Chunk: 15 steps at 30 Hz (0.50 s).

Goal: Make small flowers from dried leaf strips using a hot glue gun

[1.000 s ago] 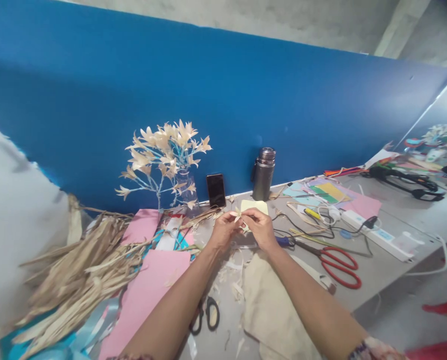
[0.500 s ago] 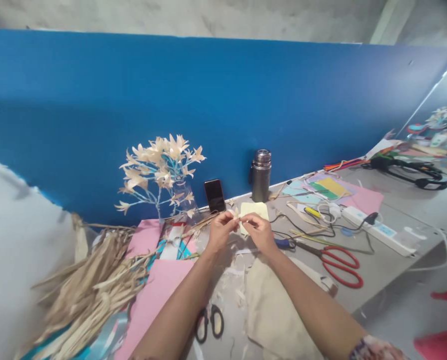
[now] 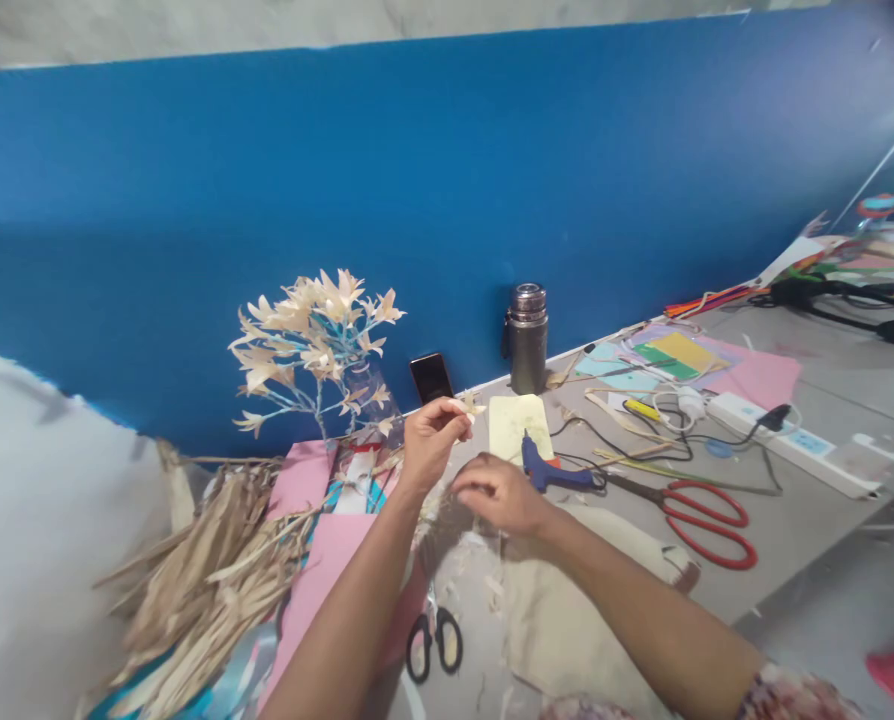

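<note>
From where I stand, the left hand is raised above the bench, its grip closed to a pinch on a small pale flower at the fingertips. The flower is located left of the yellow pad and is partly covered by the fingers. The right hand is positioned lower and just beside the left, fingers bent and grip narrow; I cannot tell whether it contains anything. Right of this hand is the glue gun, its nozzle over the pad. The red-handled scissors lie farther right, near the power strip. A beige cloth lies below the right forearm; the black scissors lie between the forearms. At the rear, the flask stands upright and the phone leans against the blue wall. The bouquet stands left of the phone, behind the dry husks.
</note>
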Tool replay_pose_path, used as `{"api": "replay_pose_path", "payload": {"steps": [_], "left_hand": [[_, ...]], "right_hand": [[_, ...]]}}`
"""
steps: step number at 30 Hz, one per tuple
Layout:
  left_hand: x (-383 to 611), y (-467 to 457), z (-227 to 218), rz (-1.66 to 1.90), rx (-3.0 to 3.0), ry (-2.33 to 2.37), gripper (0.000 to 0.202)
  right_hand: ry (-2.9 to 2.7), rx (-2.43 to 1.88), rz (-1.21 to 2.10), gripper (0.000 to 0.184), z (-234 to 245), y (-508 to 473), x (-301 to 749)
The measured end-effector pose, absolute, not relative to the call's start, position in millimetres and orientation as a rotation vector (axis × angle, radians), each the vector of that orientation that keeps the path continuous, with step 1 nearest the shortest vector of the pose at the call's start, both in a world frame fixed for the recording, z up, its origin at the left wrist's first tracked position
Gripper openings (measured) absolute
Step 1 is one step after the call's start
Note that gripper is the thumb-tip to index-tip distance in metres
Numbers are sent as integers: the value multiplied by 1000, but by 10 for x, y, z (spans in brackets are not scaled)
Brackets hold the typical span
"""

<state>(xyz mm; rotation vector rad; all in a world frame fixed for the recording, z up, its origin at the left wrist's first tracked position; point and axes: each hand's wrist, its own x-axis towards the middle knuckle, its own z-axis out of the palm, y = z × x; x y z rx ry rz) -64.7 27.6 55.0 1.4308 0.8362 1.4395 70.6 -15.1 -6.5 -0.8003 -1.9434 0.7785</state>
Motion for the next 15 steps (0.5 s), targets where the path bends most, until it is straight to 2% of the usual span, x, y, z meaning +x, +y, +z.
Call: {"api": "replay_pose_path", "payload": {"steps": [6, 11, 15], "left_hand": [[-705, 280, 834, 1628, 1124, 710, 30], [-907, 206, 1363, 1666, 1022, 558, 27], [-1100, -62, 1448, 1655, 1134, 678, 23]], "right_hand": [[-2612, -199, 563, 29, -231, -661, 299], [-2711, -136, 596, 37, -383, -771, 247], [-2618, -169, 704, 27, -319, -744, 247]]}}
